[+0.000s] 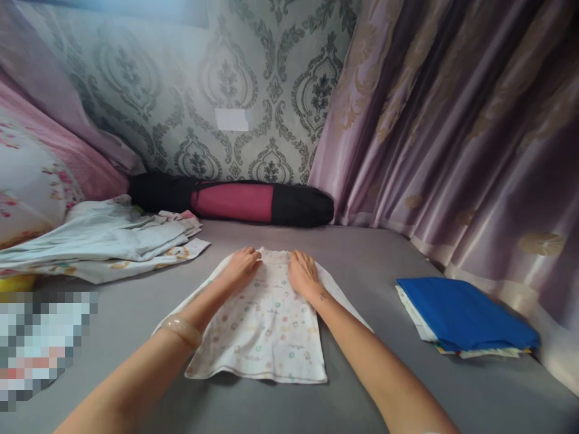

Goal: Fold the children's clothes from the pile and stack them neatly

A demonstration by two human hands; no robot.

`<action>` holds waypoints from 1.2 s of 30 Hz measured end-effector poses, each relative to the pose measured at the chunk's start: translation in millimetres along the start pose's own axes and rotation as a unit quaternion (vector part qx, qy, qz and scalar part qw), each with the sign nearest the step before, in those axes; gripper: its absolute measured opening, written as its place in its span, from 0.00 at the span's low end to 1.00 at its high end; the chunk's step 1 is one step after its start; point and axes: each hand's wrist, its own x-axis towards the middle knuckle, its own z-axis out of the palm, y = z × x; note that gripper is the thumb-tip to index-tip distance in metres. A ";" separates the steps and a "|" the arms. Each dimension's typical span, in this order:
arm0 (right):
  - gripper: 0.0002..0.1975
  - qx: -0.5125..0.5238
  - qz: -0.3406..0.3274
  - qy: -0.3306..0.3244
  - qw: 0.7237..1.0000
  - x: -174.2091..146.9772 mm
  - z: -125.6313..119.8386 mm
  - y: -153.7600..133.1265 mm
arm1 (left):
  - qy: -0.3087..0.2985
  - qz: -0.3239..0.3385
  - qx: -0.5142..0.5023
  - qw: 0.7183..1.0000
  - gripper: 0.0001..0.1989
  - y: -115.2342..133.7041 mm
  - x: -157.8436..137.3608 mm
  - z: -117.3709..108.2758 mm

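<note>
A small white long-sleeved shirt [271,325] with a pale coloured print lies spread on the grey bed sheet [362,259], its collar pointing away from me and its hem towards me. My left hand [244,265] rests on the left shoulder of the shirt, fingers stretched forward. On the right shoulder lies my right hand [302,270], flat with its fingers extended. Both sleeves slope outward and down, partly covered by my forearms. A pale bangle [182,330] circles my left wrist.
Folded clothes topped with blue cloth [465,313] lie at the right. Loose pale garments [117,235] are heaped at the left, beside a floral pillow [31,175]. A black and pink long bag [235,202] lies along the wall; purple curtains [434,120] hang at the right.
</note>
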 end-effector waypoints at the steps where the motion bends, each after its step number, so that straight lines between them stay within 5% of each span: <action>1: 0.21 0.011 -0.007 -0.005 1.000 -2.7 2.4 -6.5 | -0.004 0.029 -0.014 0.999 0.17 4.4 -1.2 4.2; 11: 0.32 0.065 0.027 -0.088 0.994 -2.9 22.3 -13.3 | -0.057 -0.024 -0.038 0.997 0.30 8.2 -3.6 46.2; 18: 0.32 0.089 0.039 -0.119 0.988 0.3 20.0 -14.1 | -0.080 -0.030 -0.078 0.993 0.31 10.3 -2.8 35.3; 22: 0.30 0.145 0.035 -0.143 0.978 3.3 -0.7 -4.3 | 0.004 -0.021 -0.139 0.990 0.29 -0.5 -4.1 17.2; 27: 0.23 0.240 0.053 -0.039 0.969 -7.8 -32.8 45.2 | 0.121 -0.108 -0.194 0.968 0.23 -49.5 -24.9 -16.3; 32: 0.13 0.305 0.117 -0.007 0.945 -42.6 -50.5 119.8 | 0.074 -0.247 -0.211 0.943 0.17 -104.0 -75.3 -43.8; 36: 0.08 0.361 0.218 -0.066 0.904 -76.6 -58.1 150.3 | 0.033 -0.305 -0.223 0.925 0.17 -116.4 -115.1 -51.3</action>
